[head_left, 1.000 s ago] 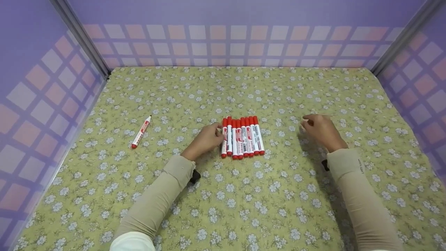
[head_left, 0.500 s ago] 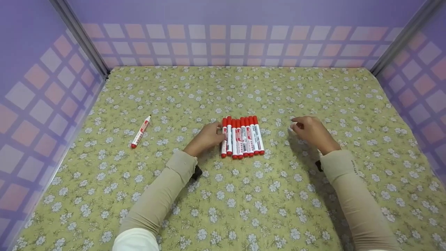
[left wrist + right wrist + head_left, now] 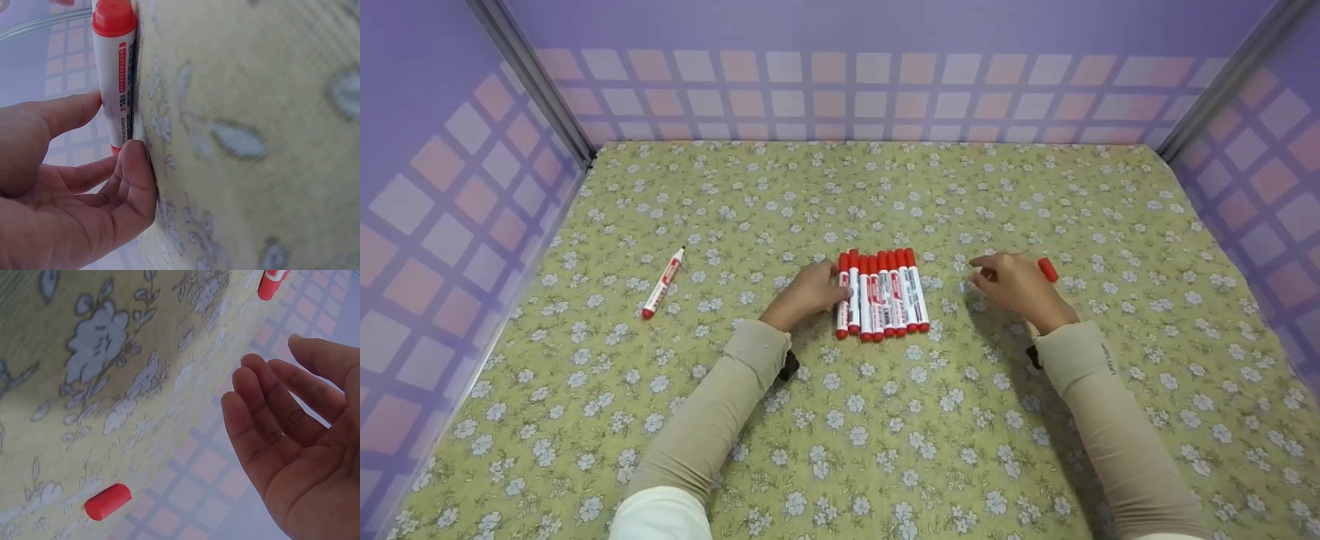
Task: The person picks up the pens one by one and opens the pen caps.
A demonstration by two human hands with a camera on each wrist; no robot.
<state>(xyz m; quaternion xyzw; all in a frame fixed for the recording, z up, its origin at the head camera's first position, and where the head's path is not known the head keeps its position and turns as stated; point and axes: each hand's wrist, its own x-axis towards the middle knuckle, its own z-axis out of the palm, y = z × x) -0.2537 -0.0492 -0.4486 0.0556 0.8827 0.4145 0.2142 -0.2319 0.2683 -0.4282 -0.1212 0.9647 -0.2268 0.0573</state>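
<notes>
**Red markers in a row, both hands on the floral cloth**

Red markers (image 3: 883, 295), eight or so laid side by side and touching, form a row at the centre of the floral tablecloth (image 3: 885, 420), caps pointing toward the far wall. The cloth, yellow-green with white flowers, covers the whole work surface and is bounded on three sides by purple panels (image 3: 840, 90) printed with pale squares.

The left hand (image 3: 804, 296) lies on the cloth at the left end of the row. Its fingertips (image 3: 134, 160) touch the outermost marker (image 3: 115, 73); in the left wrist view the fingers are gently curved against the barrel and do not wrap around it.

The right hand (image 3: 1014, 285) is on the right of the row, near it but apart. The right wrist view shows its palm exposed and its fingers (image 3: 264, 410) loosely extended, holding nothing.

A single marker (image 3: 663, 283) lies alone, slanted, well apart to the left of the row.

A loose red cap (image 3: 1047, 269) lies on the cloth just beyond the right hand, on the side away from the row; in the right wrist view the cap (image 3: 108, 501) is clear of the fingers.
</notes>
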